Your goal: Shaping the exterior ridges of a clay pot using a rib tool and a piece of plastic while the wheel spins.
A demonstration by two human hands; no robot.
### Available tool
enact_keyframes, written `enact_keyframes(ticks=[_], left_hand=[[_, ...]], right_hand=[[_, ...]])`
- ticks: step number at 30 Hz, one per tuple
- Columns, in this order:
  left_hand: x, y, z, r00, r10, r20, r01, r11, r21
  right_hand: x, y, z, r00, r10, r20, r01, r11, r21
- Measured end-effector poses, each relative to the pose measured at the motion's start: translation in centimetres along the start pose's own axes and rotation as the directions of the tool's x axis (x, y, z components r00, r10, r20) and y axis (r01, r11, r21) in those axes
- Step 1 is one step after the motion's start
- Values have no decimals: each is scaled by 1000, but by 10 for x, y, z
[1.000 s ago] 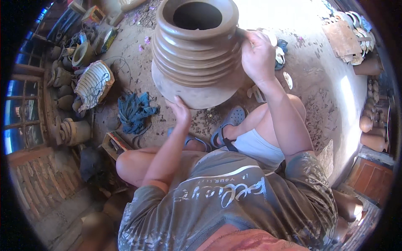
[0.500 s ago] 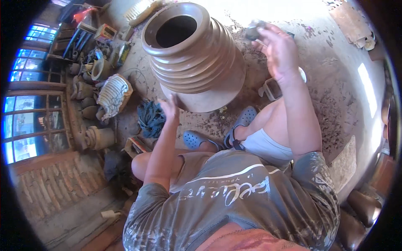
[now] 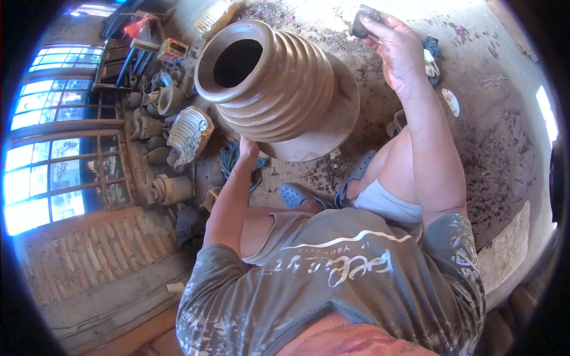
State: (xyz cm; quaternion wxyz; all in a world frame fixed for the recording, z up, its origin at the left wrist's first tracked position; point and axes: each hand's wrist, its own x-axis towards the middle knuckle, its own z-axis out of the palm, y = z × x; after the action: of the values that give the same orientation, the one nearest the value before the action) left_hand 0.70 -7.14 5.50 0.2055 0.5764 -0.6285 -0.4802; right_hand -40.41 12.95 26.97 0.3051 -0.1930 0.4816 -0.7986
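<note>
A large ribbed clay pot (image 3: 285,89) with a thick round rim and a dark opening stands on a flat round potter's wheel (image 3: 332,142). My left hand (image 3: 249,147) is at the wheel's near-left edge, close under the pot's side. Its fingers are mostly hidden there, and whether they press on the wheel or the pot I cannot tell. To the right of the pot, my right hand (image 3: 396,48) is raised and pinches a small dark grey flat piece (image 3: 363,21) between thumb and fingers. That piece is apart from the pot; its material is unclear.
A dark blue-green cloth (image 3: 228,159) lies left of the wheel. Beyond it are a pale ribbed container (image 3: 190,135) and several small pots (image 3: 171,99). Clay crumbs (image 3: 493,160) cover the floor at right. My clogs (image 3: 300,194) rest near the wheel.
My left hand has moved in from beside the wheel to its edge. My right hand has risen slightly, still gripping the dark grey piece. The view has shifted.
</note>
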Motion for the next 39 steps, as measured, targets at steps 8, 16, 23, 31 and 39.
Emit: enact_keyframes(ticks=[8,16,23,31,39], left_hand=[[-48,171,-112,652,396,-647,-596,795,-113],[-77,381,-68,841,385,379,-425,905,24],[-39,389,22,562,-283,777,338,936,97],[-43,371,21,539,-150,829,413,905,-105],[-50,378,28,542,-179,821,399,915,-64]], right_hand=[[-10,-28,12,996,-84,-4,84,992,97],[-9,-31,25,999,-13,-38,19,988,150],[-12,-36,35,999,-52,1,50,969,243],[-4,-45,37,999,0,47,-14,957,289],[10,-41,40,1000,-6,26,-1,970,242]])
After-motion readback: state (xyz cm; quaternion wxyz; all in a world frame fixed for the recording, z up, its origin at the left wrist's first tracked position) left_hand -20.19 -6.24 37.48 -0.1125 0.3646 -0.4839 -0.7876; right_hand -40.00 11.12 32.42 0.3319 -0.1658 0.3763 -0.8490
